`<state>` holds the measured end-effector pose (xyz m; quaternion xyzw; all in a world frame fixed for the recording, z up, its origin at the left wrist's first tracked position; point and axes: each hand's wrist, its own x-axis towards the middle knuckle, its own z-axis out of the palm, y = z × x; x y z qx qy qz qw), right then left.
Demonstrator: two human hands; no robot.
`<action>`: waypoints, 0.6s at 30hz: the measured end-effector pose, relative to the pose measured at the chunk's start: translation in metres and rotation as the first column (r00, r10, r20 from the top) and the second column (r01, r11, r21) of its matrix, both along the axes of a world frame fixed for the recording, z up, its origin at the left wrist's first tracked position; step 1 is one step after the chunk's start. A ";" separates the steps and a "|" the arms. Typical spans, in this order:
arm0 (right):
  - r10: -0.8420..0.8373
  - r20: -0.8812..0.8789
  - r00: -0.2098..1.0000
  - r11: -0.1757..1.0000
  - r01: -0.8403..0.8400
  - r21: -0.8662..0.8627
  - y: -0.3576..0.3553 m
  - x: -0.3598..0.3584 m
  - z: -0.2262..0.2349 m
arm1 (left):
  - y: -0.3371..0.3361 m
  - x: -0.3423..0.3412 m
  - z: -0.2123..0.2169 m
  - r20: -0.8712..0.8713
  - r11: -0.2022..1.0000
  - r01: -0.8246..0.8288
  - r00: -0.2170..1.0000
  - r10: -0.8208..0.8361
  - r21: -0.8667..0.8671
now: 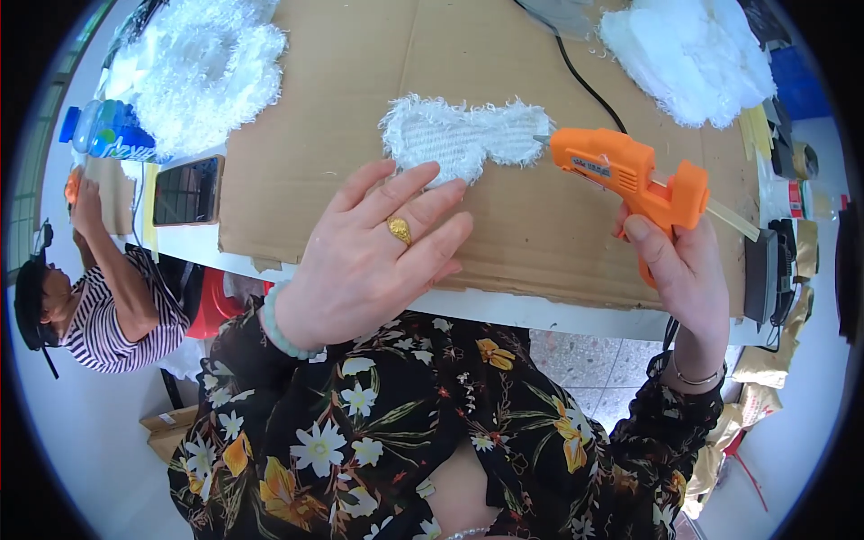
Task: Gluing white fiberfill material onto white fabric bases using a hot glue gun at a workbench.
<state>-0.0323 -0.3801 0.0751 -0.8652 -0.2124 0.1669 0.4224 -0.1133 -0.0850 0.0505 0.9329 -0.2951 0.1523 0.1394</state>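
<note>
Glue gun (630,175) sits clamped in your right hand (688,270), nozzle touching the fuzzy white piece (463,135). Your left hand (373,256) lies flat, fingers spread, pressing that piece onto the cardboard (342,81).

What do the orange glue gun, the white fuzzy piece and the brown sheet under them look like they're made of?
The glue gun looks like moulded plastic: smooth, slightly glossy orange shell. The fuzzy piece seems to be white woven fabric with a shaggy yarn fringe, going by its ribbed middle and frayed edge. The brown sheet is probably cardboard: matte, creased, with torn edges.
</note>
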 end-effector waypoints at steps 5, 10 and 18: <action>-0.017 -0.019 1.000 0.999 0.016 -0.047 -0.001 -0.003 0.008 | 0.000 0.007 0.003 -0.062 1.000 0.002 0.998 0.000 0.020; 0.006 0.031 1.000 0.997 -0.004 -0.072 -0.010 -0.012 0.009 | -0.005 0.003 0.000 -0.055 1.000 0.015 0.998 -0.014 0.015; -0.045 0.026 0.999 0.997 0.047 -0.068 -0.013 -0.020 0.007 | -0.008 0.001 -0.002 -0.074 1.000 0.016 0.997 -0.015 0.010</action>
